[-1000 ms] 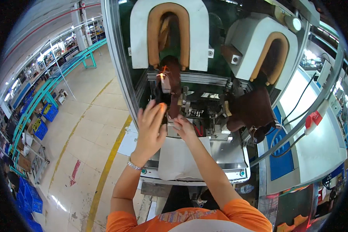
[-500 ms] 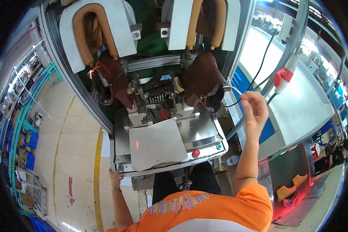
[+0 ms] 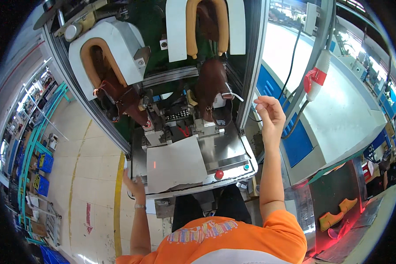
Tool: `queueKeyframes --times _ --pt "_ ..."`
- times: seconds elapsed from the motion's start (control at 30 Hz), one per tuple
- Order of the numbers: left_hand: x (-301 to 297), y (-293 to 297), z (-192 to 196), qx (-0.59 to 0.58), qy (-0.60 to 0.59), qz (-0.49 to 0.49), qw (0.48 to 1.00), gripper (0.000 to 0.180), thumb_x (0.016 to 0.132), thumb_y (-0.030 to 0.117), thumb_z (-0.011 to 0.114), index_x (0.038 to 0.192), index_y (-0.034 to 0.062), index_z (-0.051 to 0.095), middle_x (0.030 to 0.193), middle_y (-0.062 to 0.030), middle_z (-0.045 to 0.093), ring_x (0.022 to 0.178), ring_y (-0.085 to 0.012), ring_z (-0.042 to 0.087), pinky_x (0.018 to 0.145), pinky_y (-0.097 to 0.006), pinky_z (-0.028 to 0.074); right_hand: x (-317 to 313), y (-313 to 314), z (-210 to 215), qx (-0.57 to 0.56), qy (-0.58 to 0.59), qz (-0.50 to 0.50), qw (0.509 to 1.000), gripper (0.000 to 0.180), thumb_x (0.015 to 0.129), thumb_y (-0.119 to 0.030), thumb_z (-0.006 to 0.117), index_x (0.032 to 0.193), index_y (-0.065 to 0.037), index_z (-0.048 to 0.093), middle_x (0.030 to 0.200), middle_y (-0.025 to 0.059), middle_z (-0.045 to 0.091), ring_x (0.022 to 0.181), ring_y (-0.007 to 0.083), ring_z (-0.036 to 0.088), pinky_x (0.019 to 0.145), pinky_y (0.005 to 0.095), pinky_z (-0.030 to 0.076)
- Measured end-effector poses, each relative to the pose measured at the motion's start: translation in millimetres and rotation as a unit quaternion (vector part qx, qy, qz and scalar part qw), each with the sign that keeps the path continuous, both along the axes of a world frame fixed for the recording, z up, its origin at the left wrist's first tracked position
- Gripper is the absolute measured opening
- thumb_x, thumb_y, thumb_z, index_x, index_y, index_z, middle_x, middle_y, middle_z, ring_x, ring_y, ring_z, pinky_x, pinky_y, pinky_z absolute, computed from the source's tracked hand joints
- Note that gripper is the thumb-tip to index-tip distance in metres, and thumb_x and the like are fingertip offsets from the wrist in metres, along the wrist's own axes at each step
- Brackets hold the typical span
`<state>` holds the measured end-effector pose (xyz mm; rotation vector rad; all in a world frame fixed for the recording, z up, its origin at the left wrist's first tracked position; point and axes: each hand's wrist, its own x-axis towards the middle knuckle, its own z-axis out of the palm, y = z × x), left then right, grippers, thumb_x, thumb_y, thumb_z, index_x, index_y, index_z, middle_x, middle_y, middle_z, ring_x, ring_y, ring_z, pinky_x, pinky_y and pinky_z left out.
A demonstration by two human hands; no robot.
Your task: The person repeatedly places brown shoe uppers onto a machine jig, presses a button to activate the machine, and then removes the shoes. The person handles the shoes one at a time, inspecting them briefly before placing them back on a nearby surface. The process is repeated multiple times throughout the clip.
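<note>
A brown leather boot upper [image 3: 211, 81] stands over the right-hand mount of a machine, with a white strap [image 3: 236, 95] sticking out from its right side. My right hand [image 3: 270, 115] is raised just right of that strap, apart from it, fingers loosely bent with nothing visible in them. A second brown boot upper [image 3: 126, 100] leans on the left mount, under a white U-shaped clamp with a tan padded lining [image 3: 92, 66]. My left hand [image 3: 135, 184] is at the machine's front left corner, fingers apart and holding nothing.
A similar padded clamp [image 3: 191, 26] hangs above the right boot upper. A white sheet [image 3: 176, 165] covers part of the metal bed, near a red button [image 3: 219, 174] and a green button [image 3: 246, 167]. At right are a white cabinet [image 3: 339, 123] and a red-and-white plug [image 3: 316, 79].
The left clamp has come down and tilted toward the left boot upper. My right hand has come away from the strap. My left hand has lifted off the green button at the corner.
</note>
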<state>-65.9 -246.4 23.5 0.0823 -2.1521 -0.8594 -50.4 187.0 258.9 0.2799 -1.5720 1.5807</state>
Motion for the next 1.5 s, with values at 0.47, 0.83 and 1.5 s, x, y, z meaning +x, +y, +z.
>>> queueKeyframes --times 0.47,0.83,1.5 --pt "19 225 171 0.141 0.012 -0.459 0.877 0.011 0.079 -0.003 0.051 0.087 0.0003 0.059 0.091 -0.009 0.062 0.087 -0.0154 0.058 0.076 -0.027 0.045 5 -37 55 0.305 0.079 -0.113 0.942 0.024 0.068 0.003 0.059 0.09 -0.005 0.06 0.084 0.0083 0.054 0.065 0.0198 0.055 0.06 0.0275 0.045" --pt "30 193 184 0.362 -0.038 -0.432 0.826 0.027 0.077 -0.001 0.052 0.104 0.0035 0.051 0.109 -0.0057 0.052 0.104 -0.0145 0.047 0.087 -0.027 0.036 7 -4 71 0.327 0.174 -0.18 0.911 0.027 0.061 0.012 0.053 0.081 -0.002 0.062 0.08 0.0094 0.059 0.069 0.019 0.059 0.059 0.0261 0.046" --pt "84 299 128 0.632 -0.532 -0.558 0.076 0.037 0.084 0.018 0.045 0.119 0.0068 0.044 0.127 -0.0095 0.042 0.121 -0.0209 0.033 0.099 -0.046 0.024 111 158 25 0.296 -0.205 0.166 0.918 0.025 0.063 0.014 0.048 0.074 -0.005 0.059 0.094 0.0114 0.062 0.091 0.0191 0.057 0.082 0.0308 0.044"
